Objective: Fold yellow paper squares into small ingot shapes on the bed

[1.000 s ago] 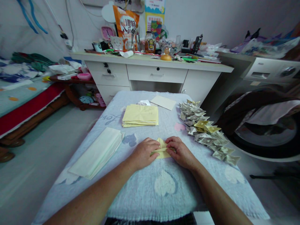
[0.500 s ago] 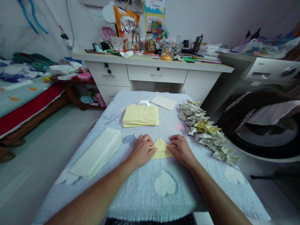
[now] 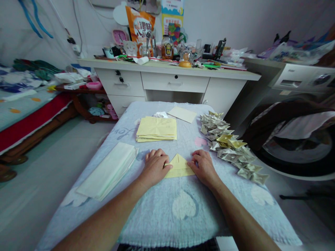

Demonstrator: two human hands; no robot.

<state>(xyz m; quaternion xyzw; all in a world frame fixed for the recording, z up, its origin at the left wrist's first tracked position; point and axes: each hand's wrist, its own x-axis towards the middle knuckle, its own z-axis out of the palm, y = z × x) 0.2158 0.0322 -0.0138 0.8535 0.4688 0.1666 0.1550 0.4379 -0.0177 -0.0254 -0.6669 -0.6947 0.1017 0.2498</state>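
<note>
A folded sheet of yellow paper lies on the cloth-covered table in front of me, with a triangular peak pointing away and a straight strip along its near edge. My left hand pinches its left end, the thumb on top of the paper and the fingers curled. At the opposite end my right hand grips the right corner between thumb and bent fingers. Just beyond the hands sits a stack of yellow paper sheets. To the right runs a long pile of folded paper pieces, mostly greyish with some yellow.
On the left of the blue patterned tablecloth rests a stack of long pale papers. A cream card and a crumpled white tissue lie at the far side. Behind stands a cluttered white desk; a washing machine is at right.
Both hands have shifted slightly apart towards the ends of the yellow paper. The raised fold across its middle now lies flatter.
</note>
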